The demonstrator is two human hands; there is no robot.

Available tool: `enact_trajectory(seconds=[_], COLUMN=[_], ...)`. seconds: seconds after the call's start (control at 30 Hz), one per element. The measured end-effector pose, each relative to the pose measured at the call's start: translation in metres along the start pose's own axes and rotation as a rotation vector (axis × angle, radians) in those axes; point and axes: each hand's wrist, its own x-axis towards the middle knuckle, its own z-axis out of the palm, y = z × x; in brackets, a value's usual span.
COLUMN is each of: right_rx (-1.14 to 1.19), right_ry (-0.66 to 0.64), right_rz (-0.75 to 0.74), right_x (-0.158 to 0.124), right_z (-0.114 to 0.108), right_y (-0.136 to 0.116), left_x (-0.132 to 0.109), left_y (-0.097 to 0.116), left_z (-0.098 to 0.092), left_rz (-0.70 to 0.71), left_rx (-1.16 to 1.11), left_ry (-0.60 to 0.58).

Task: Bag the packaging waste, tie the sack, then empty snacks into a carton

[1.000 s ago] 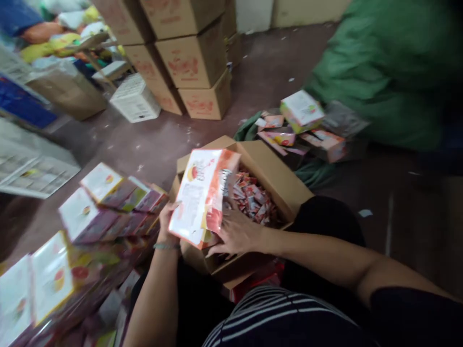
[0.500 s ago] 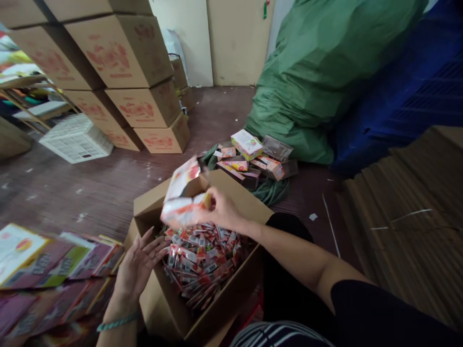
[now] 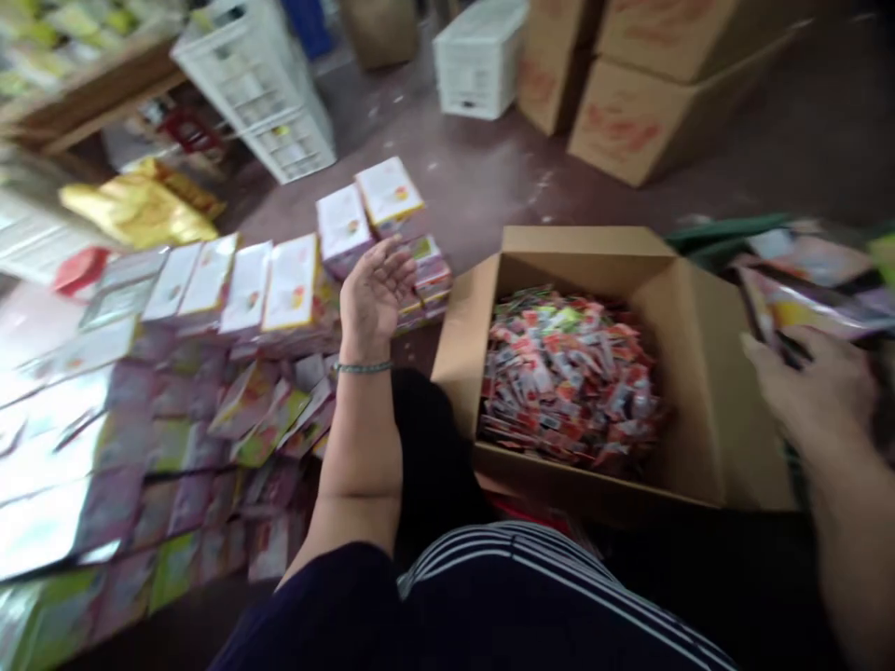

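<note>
My left hand (image 3: 379, 287) is raised palm-up, fingers loosely apart, with nothing in it. Just beyond it are small printed boxes (image 3: 342, 226) with white tops. An opened cardboard carton (image 3: 591, 244) stands before me, flaps spread. Inside it lies a heap of small printed sachets (image 3: 570, 377), mostly red and white. My right hand (image 3: 821, 387) is past the carton's right flap, blurred, at a pile of small printed boxes. It is against or just over one purple-and-yellow box (image 3: 815, 298); whether its fingers grip that box is unclear.
Rows of stacked printed boxes (image 3: 168, 410) fill the floor at left. White plastic crates (image 3: 258, 89) stand behind, near a wooden table (image 3: 84, 102) and a yellow bag (image 3: 140, 205). Large printed cartons (image 3: 629, 121) are stacked at the back. Green cloth (image 3: 727, 238) lies under the right pile.
The view has swung left. My right hand has gone from above the carton, where it held a white-and-orange box, to the pile at right. My left hand has left the carton for the boxes.
</note>
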Motion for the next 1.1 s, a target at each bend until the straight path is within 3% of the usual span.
enact_trajectory(seconds=[0.07, 0.1, 0.17, 0.27, 0.33, 0.4, 0.5, 0.6, 0.7, 0.77, 0.87, 0.97, 1.1], right_rx=[-0.02, -0.001, 0.043, -0.021, -0.097, -0.153, -0.198, -0.269, -0.319, -0.36, -0.41, -0.42, -0.461], right_ry=[-0.232, -0.377, -0.667, -0.935, -1.016, -1.033, -1.01, -1.007, -1.018, -1.024, -1.057, -1.071, -1.052], right_rz=[-0.108, -0.191, -0.387, -0.55, -0.603, -0.635, -0.648, -0.608, -0.576, -0.546, -0.514, -0.523, -0.514], right_x=[-0.027, -0.047, -0.097, -0.167, -0.196, -0.207, -0.207, -0.205, -0.206, -0.207, -0.206, -0.204, -0.204], right_z=[0.025, 0.039, 0.071, 0.117, 0.138, 0.149, 0.151, 0.146, 0.142, 0.139, 0.136, 0.133, 0.132], right_y=[-0.02, -0.033, -0.057, -0.078, -0.078, -0.071, -0.062, -0.064, -0.073, -0.079, -0.085, -0.09, -0.095], left_x=[0.002, -0.001, -0.014, -0.046, -0.072, -0.096, -0.116, -0.12, -0.131, -0.15, -0.19, -0.221, -0.224], left_y=[-0.007, -0.015, -0.035, -0.071, -0.093, -0.116, -0.154, -0.194, -0.226, -0.24, -0.25, -0.249, -0.238], left_z=[-0.059, -0.09, -0.15, -0.229, -0.269, -0.297, -0.319, -0.325, -0.32, -0.312, -0.299, -0.298, -0.32], left_rz=[0.135, 0.132, -0.023, -0.369, -0.486, -0.551, -0.598, -0.603, -0.588, -0.585, -0.6, -0.625, -0.698], left_rx=[0.139, 0.304, 0.766, 1.288, 1.383, 1.456, 1.507, 1.547, 1.601, 1.638, 1.679, 1.688, 1.652], left_ry=[0.192, 0.279, 0.388, 0.353, 0.303, 0.211, -0.004, -0.158, -0.181, -0.156, -0.163, -0.188, -0.137])
